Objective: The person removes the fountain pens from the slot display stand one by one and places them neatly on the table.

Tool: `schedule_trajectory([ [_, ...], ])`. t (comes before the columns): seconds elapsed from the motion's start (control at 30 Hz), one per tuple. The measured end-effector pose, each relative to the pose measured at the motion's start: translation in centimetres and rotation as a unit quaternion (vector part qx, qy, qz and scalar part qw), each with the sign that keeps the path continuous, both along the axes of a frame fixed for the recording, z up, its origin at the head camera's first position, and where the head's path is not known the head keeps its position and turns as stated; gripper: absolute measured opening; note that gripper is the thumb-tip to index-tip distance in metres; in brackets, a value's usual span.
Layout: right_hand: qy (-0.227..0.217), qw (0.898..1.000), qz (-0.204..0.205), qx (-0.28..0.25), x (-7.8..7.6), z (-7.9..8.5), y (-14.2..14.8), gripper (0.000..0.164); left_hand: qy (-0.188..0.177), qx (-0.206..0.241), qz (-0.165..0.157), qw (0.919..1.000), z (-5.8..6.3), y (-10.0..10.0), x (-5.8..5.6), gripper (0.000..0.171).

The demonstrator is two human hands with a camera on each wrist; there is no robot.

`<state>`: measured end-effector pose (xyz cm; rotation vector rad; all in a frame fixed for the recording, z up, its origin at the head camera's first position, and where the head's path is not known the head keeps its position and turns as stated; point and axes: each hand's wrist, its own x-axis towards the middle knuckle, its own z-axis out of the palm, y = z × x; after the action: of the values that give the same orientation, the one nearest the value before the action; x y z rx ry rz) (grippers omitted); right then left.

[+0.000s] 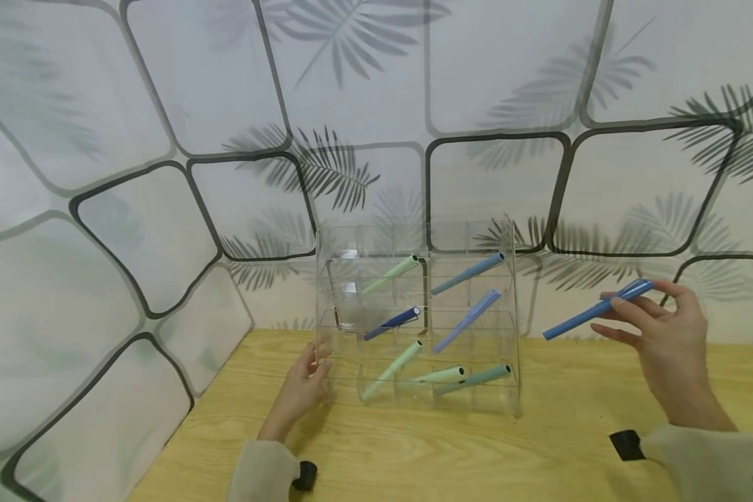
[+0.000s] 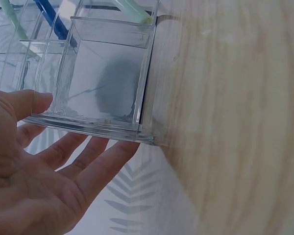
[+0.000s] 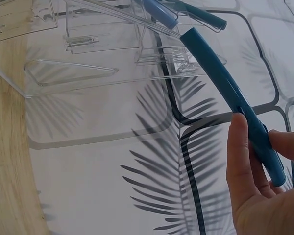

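A clear acrylic rack (image 1: 516,335) with stepped compartments stands on the table, several capped pens leaning in it. My left hand (image 1: 301,387) holds the rack's left side low down; in the left wrist view the thumb (image 2: 41,102) lies at the front and the other fingers spread along the outer wall. To the right of the rack, my right hand (image 1: 671,341) pinches a blue capped pen (image 1: 577,321) between thumb and fingers. The pen is tilted, its lower end pointing left toward the rack, apart from it in the head view. It looks teal in the right wrist view.
In the rack's left part are light green pens (image 1: 392,369) and a dark blue pen (image 1: 389,326). Its right part holds a periwinkle pen (image 1: 467,321), a grey-blue pen (image 1: 467,274) and a grey-green pen (image 1: 477,378). A leaf-patterned curtain (image 1: 364,90) hangs behind the wooden table (image 1: 414,453).
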<state>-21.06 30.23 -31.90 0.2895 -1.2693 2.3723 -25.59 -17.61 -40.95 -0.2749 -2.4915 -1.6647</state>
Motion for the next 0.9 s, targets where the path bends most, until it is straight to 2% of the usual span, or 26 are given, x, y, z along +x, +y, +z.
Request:
schedule_trajectory([
  [0.2,0.005,0.999,-0.011,0.033,-0.2,-0.5,0.1,0.049,-0.003,0.005,-0.006,1.0,0.1,-0.2,0.2,0.05],
  [0.4,-0.012,0.998,-0.02,0.061,-0.4,-0.8,0.4,0.048,-0.011,0.004,-0.005,0.9999,0.0,-0.4,0.4,0.05],
  [0.73,-0.028,0.997,0.026,0.071,-0.4,-1.0,1.4,0.057,-0.011,0.005,-0.007,0.9999,0.2,-0.4,0.2,0.05],
  [0.9,-0.032,0.994,0.039,0.097,-0.7,-1.3,1.5,0.052,-0.011,0.009,-0.01,0.9998,0.2,-0.2,0.2,0.05],
])
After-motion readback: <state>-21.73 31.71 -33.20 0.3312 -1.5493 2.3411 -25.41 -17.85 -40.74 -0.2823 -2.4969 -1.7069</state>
